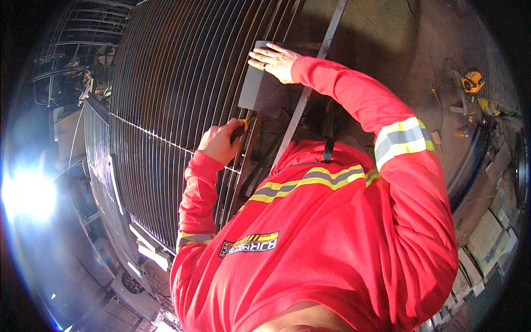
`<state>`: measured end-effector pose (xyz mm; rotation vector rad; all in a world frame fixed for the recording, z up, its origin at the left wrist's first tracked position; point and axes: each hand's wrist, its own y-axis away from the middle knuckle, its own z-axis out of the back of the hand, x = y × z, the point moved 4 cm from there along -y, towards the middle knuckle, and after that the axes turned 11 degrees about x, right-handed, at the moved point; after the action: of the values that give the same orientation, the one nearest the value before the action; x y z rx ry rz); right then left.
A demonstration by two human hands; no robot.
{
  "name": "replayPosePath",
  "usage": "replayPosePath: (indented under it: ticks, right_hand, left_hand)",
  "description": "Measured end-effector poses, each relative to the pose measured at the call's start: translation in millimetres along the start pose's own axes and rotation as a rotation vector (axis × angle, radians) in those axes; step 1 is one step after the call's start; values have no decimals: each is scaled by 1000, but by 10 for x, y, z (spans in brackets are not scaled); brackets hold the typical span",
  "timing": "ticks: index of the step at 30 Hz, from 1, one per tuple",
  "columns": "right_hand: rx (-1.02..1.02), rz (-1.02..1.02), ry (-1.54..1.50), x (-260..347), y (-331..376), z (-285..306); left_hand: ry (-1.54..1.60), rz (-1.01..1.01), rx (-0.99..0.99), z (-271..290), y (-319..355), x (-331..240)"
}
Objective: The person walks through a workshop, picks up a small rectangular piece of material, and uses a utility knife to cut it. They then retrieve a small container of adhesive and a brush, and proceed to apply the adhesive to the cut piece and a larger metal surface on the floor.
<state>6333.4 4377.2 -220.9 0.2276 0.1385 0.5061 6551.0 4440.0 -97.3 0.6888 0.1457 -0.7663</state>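
Note:
My right hand (276, 62) lies with its fingers stretched out on the upper end of a flat grey rectangular plate (252, 88). A ring shows on one finger. The plate rests across the bars at the near edge of a large grating of parallel metal bars (166, 77). My left hand (219, 143) is closed at the grating's edge, just below the plate's lower end. It grips a small black-and-yellow tool (243, 126), mostly hidden by the fingers, so its exact kind cannot be made out.
A long flat metal bar (310, 91) runs beside the grating, close to my body. On the brown floor (381, 25) to the right stands a yellow device (473, 82) near scraps. Bright light (29, 195) glares at the left. More metal frames (97, 138) stand beyond the grating.

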Motion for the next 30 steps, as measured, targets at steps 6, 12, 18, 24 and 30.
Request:
replayPosePath:
  ticks: [6, 12, 18, 24, 30]
  right_hand:
    - [6, 12, -26, 4, 5, 32]
    - [-17, 0, -38, 14, 31, 43]
    - [-2, 9, -49, -8, 55, 49]
    - [-31, 30, -108, 0, -8, 60]
    - [-246, -37, -257, -88, 25, -44]
  left_hand:
    - [49, 12, -115, 69, 199, -4]
    - [69, -81, -206, 17, -19, 14]
    - [107, -124, -191, -18, -41, 41]
    - [13, -18, -103, -227, 45, 105]
    - [359, 68, -530, 112, 513, 260]
